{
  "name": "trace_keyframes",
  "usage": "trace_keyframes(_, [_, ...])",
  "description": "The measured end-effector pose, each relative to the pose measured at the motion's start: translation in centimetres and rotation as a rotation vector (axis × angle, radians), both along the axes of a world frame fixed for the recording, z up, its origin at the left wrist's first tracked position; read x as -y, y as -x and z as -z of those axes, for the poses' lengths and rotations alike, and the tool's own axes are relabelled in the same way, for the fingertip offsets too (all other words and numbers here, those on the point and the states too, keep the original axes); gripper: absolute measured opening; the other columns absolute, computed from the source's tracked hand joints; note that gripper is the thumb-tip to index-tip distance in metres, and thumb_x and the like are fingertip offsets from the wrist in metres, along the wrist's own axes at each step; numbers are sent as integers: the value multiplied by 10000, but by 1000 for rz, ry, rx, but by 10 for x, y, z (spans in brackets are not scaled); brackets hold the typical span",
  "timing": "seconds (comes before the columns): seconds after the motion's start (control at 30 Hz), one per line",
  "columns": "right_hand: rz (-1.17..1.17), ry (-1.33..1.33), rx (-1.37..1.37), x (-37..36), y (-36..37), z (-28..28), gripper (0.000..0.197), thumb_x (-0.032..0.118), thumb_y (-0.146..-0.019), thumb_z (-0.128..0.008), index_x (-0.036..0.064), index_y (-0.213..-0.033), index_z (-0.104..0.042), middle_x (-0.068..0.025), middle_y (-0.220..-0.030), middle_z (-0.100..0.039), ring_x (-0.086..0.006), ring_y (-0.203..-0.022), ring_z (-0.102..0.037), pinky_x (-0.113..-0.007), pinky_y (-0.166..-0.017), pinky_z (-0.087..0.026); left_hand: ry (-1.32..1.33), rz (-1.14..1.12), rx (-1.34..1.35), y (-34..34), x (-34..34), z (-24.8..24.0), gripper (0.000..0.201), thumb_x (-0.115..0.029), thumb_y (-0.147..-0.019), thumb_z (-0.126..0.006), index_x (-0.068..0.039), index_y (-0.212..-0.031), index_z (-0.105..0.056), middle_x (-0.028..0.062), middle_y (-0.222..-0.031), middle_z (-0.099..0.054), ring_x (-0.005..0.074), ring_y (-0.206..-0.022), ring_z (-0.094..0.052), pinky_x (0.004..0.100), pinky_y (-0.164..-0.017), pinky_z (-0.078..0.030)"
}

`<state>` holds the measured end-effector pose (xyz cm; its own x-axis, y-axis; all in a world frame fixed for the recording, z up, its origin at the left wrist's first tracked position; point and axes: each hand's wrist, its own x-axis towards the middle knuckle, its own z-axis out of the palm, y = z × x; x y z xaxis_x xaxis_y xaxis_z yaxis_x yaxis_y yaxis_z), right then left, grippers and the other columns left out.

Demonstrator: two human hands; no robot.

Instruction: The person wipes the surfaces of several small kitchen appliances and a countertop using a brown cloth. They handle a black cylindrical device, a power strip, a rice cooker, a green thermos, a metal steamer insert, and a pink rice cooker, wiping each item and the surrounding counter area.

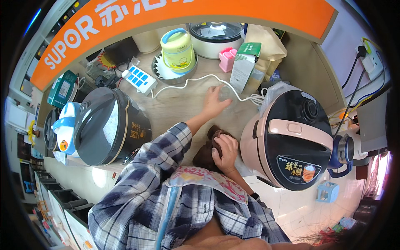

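Observation:
My left hand (pixel 216 103) reaches over the wooden counter (pixel 175 110), its thumb and fingers apart. Something faint and see-through lies beside its fingertips; what it is I cannot make out. A white power cord (pixel 204 77) runs just beyond those fingers. Close to my body, my right hand (pixel 226 152) is closed over a bunched dark brown cloth (pixel 205 155), which rests at the counter's near edge. Part of the cloth is hidden under the fingers.
A black rice cooker (pixel 106 125) stands at left, a pink-and-black pressure cooker (pixel 291 137) at right. Behind are a power strip (pixel 139 79), a green lidded pail (pixel 177 52) in a metal bowl, a white cooker (pixel 216 46), a pink container (pixel 227 59) and a green-white box (pixel 246 66). An orange sign board (pixel 166 18) arches overhead.

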<state>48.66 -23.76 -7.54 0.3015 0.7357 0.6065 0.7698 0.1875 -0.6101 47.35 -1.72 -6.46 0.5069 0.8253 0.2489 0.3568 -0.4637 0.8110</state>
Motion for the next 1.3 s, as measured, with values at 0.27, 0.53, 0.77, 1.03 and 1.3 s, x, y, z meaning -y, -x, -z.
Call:
trace_keyframes(0.27, [-15,-13,-18,-1,0,5,391,297,-839,-692,75,-1162,-686,-135,-1230,-649,-363,-1156,-582,-477,-1011,-411,853,-89,633,88,4,-19,422,-360,-985,-584,-81,-1301,-609,103,-1259,-645,265,-1169,-608,436,-1016,-491])
trace_keyframes(0.53, [-37,65,41,2,-1,-17,467,272,-777,-771,72,-1186,-665,-128,-1239,-648,-362,-1177,-565,-491,-1022,-399,1504,181,1256,136,35,-72,612,-585,-974,-502,-79,-1308,-582,153,-1345,-611,342,-1233,-583,544,-1081,-447])
trace_keyframes(0.77, [-49,93,-656,-6,6,-38,115,-40,-886,-645,19,-979,-677,-84,-968,-709,-186,-910,-667,-310,-846,-517,1502,285,1438,149,45,-66,646,-572,-946,-519,-88,-1372,-569,150,-1377,-595,349,-1263,-565,549,-1097,-435])
trace_keyframes(1.03, [-527,-439,-579,-51,54,-155,238,37,-921,-661,17,-1159,-661,-145,-1149,-664,-222,-1077,-640,-372,-955,-485,1266,249,1274,146,67,-70,688,-645,-974,-484,-110,-1404,-531,129,-1373,-591,305,-1256,-573,494,-1102,-444])
trace_keyframes(1.3, [-247,-318,-52,-87,45,-137,514,436,-950,-603,28,-1261,-638,-176,-1214,-640,-332,-1134,-585,-452,-996,-438,1327,235,1157,156,99,-78,561,-508,-1029,-513,-105,-1419,-514,68,-1382,-593,216,-1261,-587,421,-1089,-466])
